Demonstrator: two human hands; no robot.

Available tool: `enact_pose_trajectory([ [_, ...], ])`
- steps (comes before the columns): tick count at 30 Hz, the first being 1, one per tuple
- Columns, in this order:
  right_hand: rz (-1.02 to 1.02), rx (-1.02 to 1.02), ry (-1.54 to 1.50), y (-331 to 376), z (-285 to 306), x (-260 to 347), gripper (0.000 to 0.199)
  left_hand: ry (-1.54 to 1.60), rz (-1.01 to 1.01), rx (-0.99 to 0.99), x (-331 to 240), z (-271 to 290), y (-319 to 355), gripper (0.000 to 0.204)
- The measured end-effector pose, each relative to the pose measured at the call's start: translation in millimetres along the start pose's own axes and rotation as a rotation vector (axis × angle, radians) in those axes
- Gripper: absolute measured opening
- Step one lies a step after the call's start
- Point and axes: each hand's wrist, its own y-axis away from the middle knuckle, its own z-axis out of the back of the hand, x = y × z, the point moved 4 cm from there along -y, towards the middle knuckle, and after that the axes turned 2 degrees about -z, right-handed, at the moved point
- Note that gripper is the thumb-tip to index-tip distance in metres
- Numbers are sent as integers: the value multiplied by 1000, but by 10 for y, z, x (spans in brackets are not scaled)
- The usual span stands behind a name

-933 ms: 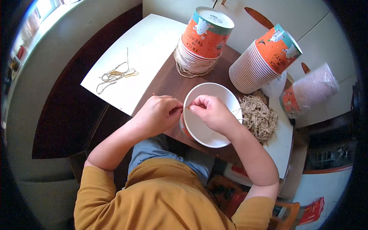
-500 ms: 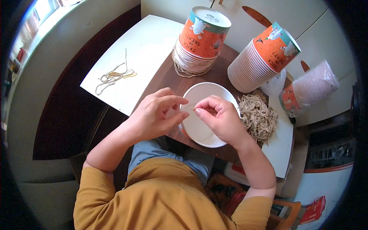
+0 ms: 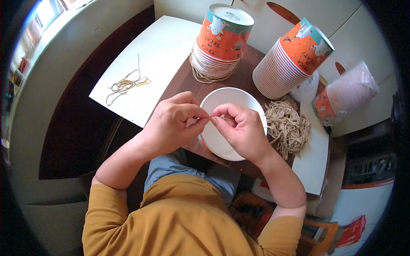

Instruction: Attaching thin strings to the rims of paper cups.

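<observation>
Over a white-lined paper bucket point(image 3: 218, 141) that stands mouth up, my two hands meet fingertip to fingertip. My right hand point(image 3: 247, 134) pinches a thin beige string point(image 3: 228, 120) between thumb and forefinger. At its tip, my left hand point(image 3: 175, 121) also pinches, thumb against forefinger, on what looks like the same string's end. Exactly how the string lies between the fingertips is too small to make out. Just right of the bucket lies a tangled heap of beige string point(image 3: 290, 130), and strands reach from it toward my right hand.
Behind the bucket, an upside-down stack of orange and teal buckets point(image 3: 224, 42) has string around its base. Another stack point(image 3: 279, 70) leans at its right, and a plastic-wrapped stack point(image 3: 350, 91) lies farther right. Loose strings point(image 3: 124, 87) rest on the white board point(image 3: 158, 47) at left.
My left hand has closed from a loose, parted grip into a pinch and moved right to meet my right fingertips. The right hand has shifted slightly left and keeps its pinch.
</observation>
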Motion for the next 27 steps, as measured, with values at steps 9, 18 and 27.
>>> enact_pose_trajectory([
  [9,-332,180,-179,-153,-113,-406,12,-84,154,-4,222,10,114,12],
  [18,-301,181,-78,-251,-198,-406,14,-71,173,12,321,-97,155,14],
  [27,-268,196,1,-278,-240,-336,15,-70,153,14,327,-123,145,12],
])
